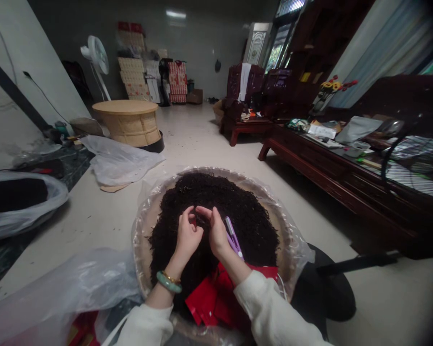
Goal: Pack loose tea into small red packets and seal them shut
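Both my hands are over a heap of dark, dry, twisted leaves (245,211), like loose tea, in a wide round basket (143,259) lined with clear plastic. My left hand (189,235), with a jade bangle (169,282) at the wrist, has its fingers curled in; a bit of red shows between them, too small to name. Facing it, my right hand (217,233) has its fingers stretched toward the left fingertips, thumb apart. Beside the right hand a purple-and-white clamp-like tool (233,238) lies on the leaves. Red packets (209,295) lie beneath my right forearm.
At left stands a plastic-lined container (59,199) of dark material. Clear plastic sheeting (104,278) lies beside the basket. A black round base (332,288) is at right, below a cluttered wooden table (324,168). Farther off are a woven drum-shaped stand (128,125) and a fan (98,55).
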A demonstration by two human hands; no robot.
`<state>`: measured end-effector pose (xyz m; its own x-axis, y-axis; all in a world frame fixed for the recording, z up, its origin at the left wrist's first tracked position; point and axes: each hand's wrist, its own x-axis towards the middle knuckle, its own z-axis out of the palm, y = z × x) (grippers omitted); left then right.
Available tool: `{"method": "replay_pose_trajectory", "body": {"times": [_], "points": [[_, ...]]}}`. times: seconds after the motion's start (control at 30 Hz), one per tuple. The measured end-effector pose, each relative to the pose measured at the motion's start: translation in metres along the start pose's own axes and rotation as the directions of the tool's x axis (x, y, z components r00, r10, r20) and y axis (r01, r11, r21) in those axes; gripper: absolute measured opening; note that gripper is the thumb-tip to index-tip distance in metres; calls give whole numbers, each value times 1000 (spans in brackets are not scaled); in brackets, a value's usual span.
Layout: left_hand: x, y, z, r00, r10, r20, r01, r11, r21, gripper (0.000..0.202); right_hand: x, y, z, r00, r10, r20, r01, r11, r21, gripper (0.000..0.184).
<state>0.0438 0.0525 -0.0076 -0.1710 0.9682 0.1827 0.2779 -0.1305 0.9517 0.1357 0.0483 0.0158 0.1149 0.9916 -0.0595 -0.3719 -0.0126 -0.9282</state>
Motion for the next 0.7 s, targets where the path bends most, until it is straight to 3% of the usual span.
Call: {"method": "replay_pose_trajectory", "body": {"times": [0.1,0.23,0.33,0.47,0.57,0.7], "points": [[-2,1,2,999,36,-14,-36,999,-34,63,3,4,-4,995,23,96,1,969,-246,69],[-5,3,2,999,52,-7,-52,997,-56,61,6,7,-12,975,107,194,15,841,-542,64],[-6,3,0,1000,13,5,-12,998,-55,63,7,5,-21,944,147,295,29,855,-519,59],[-6,1,-2,1000,-8,-1,8,999,-47,66,6,1,-36,960,66,273,65,892,-446,45],[-6,-1,-3,1000,-9,-1,9,997,-75,65,2,0,-44,963,-13,269,168,809,-564,31],[-10,0,-2,998,55,-17,-56,998,-40,63,-4,-4,-43,942,-125,311,318,629,-710,17]]}}
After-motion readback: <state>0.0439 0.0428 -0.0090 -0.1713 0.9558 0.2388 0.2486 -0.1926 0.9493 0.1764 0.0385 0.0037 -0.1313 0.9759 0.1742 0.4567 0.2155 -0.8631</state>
